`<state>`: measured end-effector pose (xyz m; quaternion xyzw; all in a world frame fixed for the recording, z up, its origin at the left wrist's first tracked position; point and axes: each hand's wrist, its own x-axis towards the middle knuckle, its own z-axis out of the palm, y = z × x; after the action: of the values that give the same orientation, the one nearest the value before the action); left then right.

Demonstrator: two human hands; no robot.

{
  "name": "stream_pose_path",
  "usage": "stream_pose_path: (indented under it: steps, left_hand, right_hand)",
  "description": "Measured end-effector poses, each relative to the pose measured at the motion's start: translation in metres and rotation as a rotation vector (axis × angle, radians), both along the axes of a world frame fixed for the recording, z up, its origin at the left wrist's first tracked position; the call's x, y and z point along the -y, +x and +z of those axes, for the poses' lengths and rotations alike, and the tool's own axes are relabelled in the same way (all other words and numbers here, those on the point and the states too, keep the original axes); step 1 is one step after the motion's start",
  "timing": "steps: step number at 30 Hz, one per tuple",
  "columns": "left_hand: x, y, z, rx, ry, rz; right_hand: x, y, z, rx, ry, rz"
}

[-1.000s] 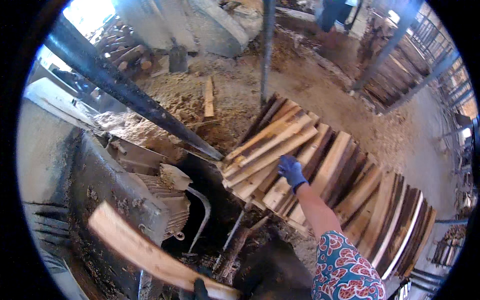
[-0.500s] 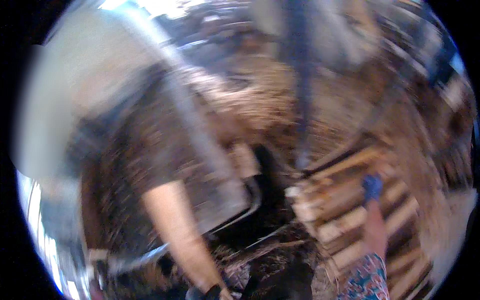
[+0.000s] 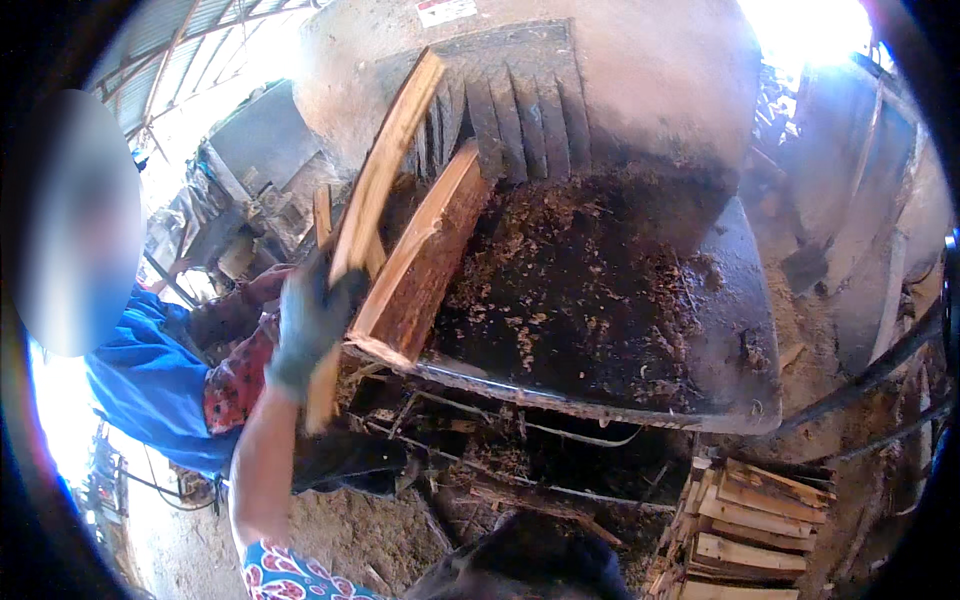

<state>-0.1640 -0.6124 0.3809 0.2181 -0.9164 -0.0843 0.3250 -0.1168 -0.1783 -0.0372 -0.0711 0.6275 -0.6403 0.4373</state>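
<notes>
Currently, a debris-strewn metal feed bed [image 3: 600, 310] w/ hanging strip curtain [image 3: 522, 120] spans the area R of the grip; a co-worker in blue [image 3: 165, 375] is close by, L of it. Stack of sawn slats [image 3: 755, 520]: well R & below. Bark-edged slab [image 3: 430, 285] lies on bed, just R of grip. Sawn plank [image 3: 380, 175], tilted, extends above & below gloved L hand [image 3: 308, 325], fingers wrapped round it. R hand: out of frame, grip can't tell.

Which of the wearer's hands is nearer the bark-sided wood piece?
Left: the left hand, gripping a plank, is just left of the bark-sided wood piece; the right hand is out of view.
</notes>
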Motion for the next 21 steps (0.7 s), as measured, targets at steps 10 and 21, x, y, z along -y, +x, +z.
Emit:
stream_pose_path:
  steps: [10, 21]
  left_hand:
    - [0.136, -0.068, -0.127, 0.197, 0.27, -0.478]
    - [0.04, -0.007, -0.101, 0.137, 0.555, -0.349]
  right_hand:
    - [0.212, -0.042, 0.168, 0.23, -0.531, 0.073]
    - [0.292, -0.048, 0.239, 0.432, -0.689, -0.092]
